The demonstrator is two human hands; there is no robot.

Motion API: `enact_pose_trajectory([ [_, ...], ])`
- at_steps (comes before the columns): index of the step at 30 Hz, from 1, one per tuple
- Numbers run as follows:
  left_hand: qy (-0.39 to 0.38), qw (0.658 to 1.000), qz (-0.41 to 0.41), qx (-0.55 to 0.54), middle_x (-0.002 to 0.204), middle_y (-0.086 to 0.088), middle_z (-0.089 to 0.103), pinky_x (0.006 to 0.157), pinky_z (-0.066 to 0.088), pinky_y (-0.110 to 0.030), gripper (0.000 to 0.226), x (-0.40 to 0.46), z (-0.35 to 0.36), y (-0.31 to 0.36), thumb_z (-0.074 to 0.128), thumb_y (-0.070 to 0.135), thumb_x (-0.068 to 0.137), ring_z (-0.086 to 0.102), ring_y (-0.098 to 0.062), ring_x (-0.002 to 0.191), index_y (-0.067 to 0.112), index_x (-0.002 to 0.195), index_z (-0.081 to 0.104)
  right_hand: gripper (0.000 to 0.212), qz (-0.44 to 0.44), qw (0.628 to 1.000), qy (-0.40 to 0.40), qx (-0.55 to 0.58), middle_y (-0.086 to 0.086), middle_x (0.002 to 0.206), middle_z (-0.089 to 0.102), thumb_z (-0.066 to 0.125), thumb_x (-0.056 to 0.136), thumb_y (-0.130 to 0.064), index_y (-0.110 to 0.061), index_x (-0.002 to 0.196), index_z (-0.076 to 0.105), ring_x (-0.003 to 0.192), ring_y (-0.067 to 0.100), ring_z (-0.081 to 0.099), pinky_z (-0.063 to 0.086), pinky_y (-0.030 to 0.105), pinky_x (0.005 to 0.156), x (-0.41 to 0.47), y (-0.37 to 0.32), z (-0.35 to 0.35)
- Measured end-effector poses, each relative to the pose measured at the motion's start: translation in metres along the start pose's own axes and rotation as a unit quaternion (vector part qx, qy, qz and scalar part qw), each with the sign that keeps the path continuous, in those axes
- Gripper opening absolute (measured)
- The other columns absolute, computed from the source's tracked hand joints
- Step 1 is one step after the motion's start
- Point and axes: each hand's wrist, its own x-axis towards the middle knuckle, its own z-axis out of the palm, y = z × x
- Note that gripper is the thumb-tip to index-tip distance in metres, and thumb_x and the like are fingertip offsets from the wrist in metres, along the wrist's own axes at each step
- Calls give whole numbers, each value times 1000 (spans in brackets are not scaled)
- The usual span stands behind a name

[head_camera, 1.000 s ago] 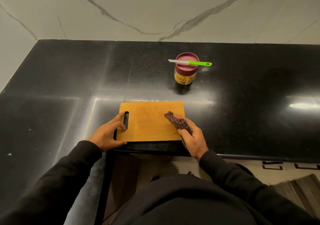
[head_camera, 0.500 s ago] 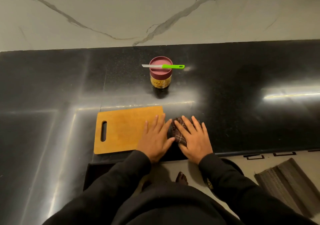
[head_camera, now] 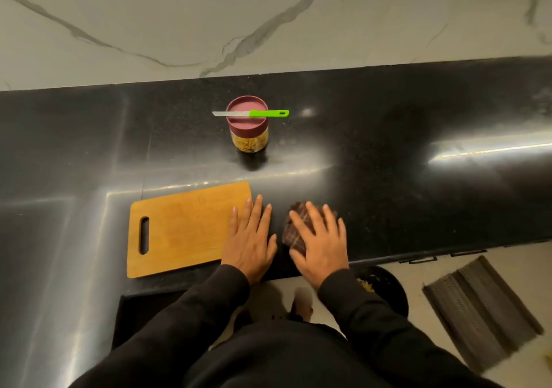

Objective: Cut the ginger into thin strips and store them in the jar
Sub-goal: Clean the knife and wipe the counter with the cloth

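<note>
- There is one view only, from a wide-angle camera worn on the person's head, so no second view overlaps it.
- It looks forward and steeply down over the glossy black stone bench (head_camera: pixel 388 178), whose front edge crosses the lower middle of the frame.
- It faces the white, grey-veined marble wall (head_camera: pixel 179 14), which fills the top band.
- Both hands, the left hand (head_camera: pixel 250 239) and the right hand (head_camera: pixel 321 242), lie close below the lens, with the black sleeves (head_camera: pixel 191 322) running out of the bottom edge.
- Straight lines bow near the borders.
- Pale floor (head_camera: pixel 418 274) shows at lower right.
</note>
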Motion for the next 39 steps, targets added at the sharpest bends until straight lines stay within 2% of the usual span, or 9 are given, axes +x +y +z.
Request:
enact_pose_trajectory([
  [3,14,998,53,-13,162,-17,23,120,12,-51,67,8,3,20,29,41,96,16,-34,151,6,152,36,82,-30,999,-8,-16,2,163,23,52,78,-60,-41,154,27,149,34,21,24,62,116,-29,43,-1],
  [10,-13,994,80,-69,167,-10,7,125,4,-46,71,48,1,60,17,46,97,0,-26,154,11,159,16,75,174,984,33,-12,6,162,24,56,84,-53,-37,153,32,148,38,18,17,61,118,38,126,-21],
  [15,-1,993,32,-112,167,-11,3,125,9,-46,72,81,-9,50,7,43,94,-1,-26,154,11,159,11,78,10,999,42,0,8,163,26,50,80,-55,-29,153,38,151,35,14,10,58,121,40,44,-8],
  [18,0,991,26,-132,167,-9,6,125,6,-43,69,95,-14,46,11,42,96,0,-25,154,13,159,12,77,-60,998,32,9,4,163,26,49,81,-53,-31,153,35,151,29,16,16,54,122,50,72,-14],
  [22,-13,988,24,-155,167,-7,7,125,7,-41,61,112,-20,51,30,39,105,3,-24,154,16,159,14,74,73,996,48,-8,6,162,28,46,81,-53,-34,152,37,149,34,23,17,52,121,93,159,-23],
  [25,-21,988,24,-150,166,-8,10,125,10,-41,60,129,-23,60,33,39,105,8,-25,153,19,158,16,70,140,988,62,8,10,161,30,53,84,-52,-32,150,41,147,39,23,16,57,119,137,160,-29],
  [29,-37,992,-22,-116,166,-9,12,123,12,-44,59,157,-23,58,33,34,104,10,-28,153,17,158,16,68,11,998,57,33,7,161,31,47,83,-54,-35,148,44,148,35,24,14,57,119,152,86,-18],
  [32,-40,996,-26,-81,167,-7,8,123,5,-43,66,156,-17,54,16,41,98,5,-27,154,15,159,14,67,-49,996,56,39,3,160,33,40,84,-54,-37,148,42,148,30,25,16,54,121,143,101,-19],
  [39,-3,993,-66,-102,164,-8,19,122,10,-38,64,167,-14,64,37,32,97,15,-24,152,12,157,24,67,32,996,78,29,5,161,30,52,85,-53,-35,149,43,148,34,23,14,57,119,237,125,-29],
])
